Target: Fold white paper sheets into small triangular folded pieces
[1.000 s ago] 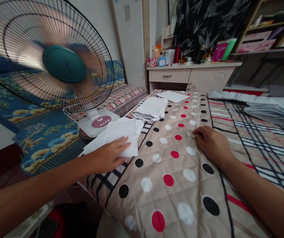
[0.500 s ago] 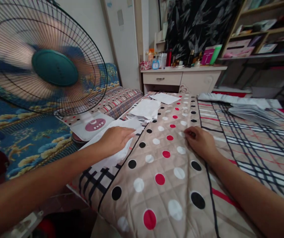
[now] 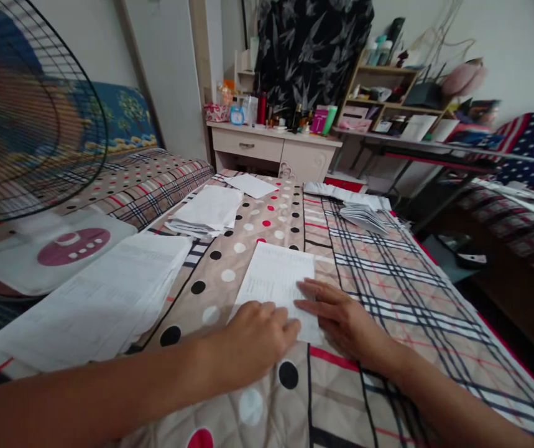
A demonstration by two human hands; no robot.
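A white printed sheet of paper (image 3: 278, 270) lies in front of me on the polka-dot and plaid quilted bedspread (image 3: 290, 211). My left hand (image 3: 260, 339) is curled over the near edge of the sheet, its fingers closed and their tips hidden beneath the knuckles. On the sheet's right side my right hand (image 3: 341, 317) rests with fingers stretched out and slightly apart. Left of my hands is a fanned stack of printed sheets (image 3: 103, 292). Beyond it sits a smaller pile of papers (image 3: 208, 211), with a single white sheet (image 3: 252, 185) further back.
An electric fan (image 3: 38, 118) stands at the left, above a white fan base (image 3: 71, 246) with a purple button panel. Folded papers (image 3: 364, 216) and a crumpled white strip (image 3: 341, 194) lie at the far right. Behind the bed are a white dresser (image 3: 248, 146) and a desk (image 3: 425, 149).
My left hand has moved right from the paper stack, and a sheet now lies before me. My right hand has gone from closed on the bedspread to spread on the sheet. The view has turned right.
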